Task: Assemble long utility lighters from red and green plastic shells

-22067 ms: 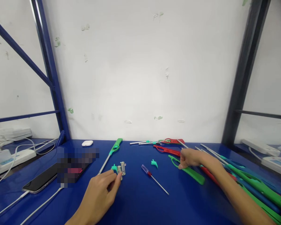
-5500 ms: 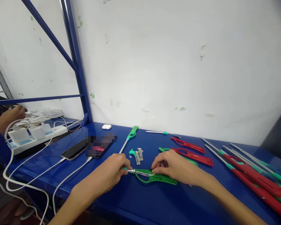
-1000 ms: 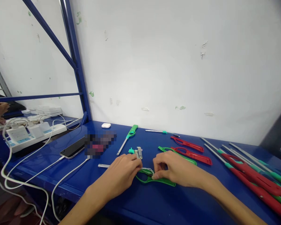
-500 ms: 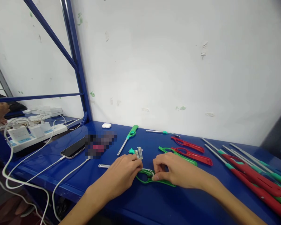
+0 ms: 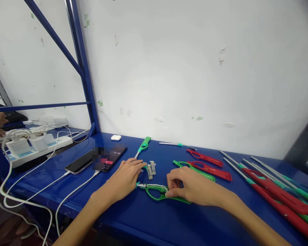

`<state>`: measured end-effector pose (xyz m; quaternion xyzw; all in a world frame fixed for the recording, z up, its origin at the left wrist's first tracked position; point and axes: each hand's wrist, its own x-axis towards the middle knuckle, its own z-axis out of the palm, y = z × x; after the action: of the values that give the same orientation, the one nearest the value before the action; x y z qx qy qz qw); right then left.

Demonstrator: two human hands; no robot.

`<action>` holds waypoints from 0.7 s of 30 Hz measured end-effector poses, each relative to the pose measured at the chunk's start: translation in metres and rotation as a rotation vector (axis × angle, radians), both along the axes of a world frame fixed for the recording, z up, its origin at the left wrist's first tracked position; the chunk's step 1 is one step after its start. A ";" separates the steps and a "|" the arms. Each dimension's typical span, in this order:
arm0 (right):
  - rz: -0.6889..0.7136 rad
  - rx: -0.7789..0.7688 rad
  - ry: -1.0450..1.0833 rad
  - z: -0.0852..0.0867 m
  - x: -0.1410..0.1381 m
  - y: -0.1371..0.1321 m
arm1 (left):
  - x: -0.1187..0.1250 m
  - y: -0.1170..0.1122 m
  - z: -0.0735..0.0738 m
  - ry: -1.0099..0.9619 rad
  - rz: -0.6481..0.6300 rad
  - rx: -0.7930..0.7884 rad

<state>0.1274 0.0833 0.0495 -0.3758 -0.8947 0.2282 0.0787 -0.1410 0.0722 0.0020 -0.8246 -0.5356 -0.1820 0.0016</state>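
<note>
A green lighter casing half lies on the table with white wires and small parts in its hollow. My right hand has thumb and forefinger closed on this casing near the wires; the exact pinch point is partly hidden. Over to the left, my left hand reaches out with fingers extended. Its fingertips are at a small teal piece, which they partly cover. Two clear-and-metal lighter inner units lie beside it. A metal tube with a teal collar runs from the casing under my left hand.
A whole green lighter and a loose metal tube lie near the wall. Red casing halves and another green half are behind my right hand. Several long lighters fill the right. Two phones with cables lie left.
My left hand has moved left and back, off the casing and over to the teal piece, uncovering the casing's front end. My right hand stays at the casing.
</note>
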 end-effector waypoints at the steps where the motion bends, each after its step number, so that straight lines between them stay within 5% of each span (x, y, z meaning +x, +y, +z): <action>1: -0.001 -0.005 0.000 0.000 0.000 0.000 | 0.000 0.000 0.000 -0.005 -0.005 -0.003; 16: 0.016 -0.031 0.025 -0.004 0.002 0.002 | 0.002 0.002 0.007 -0.054 0.041 0.066; 21: 0.017 -0.011 0.041 -0.003 0.001 0.001 | 0.005 -0.008 0.014 -0.215 -0.060 0.012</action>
<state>0.1289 0.0842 0.0464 -0.3638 -0.8947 0.2416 0.0932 -0.1356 0.0646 0.0158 -0.8160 -0.5066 -0.2727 -0.0564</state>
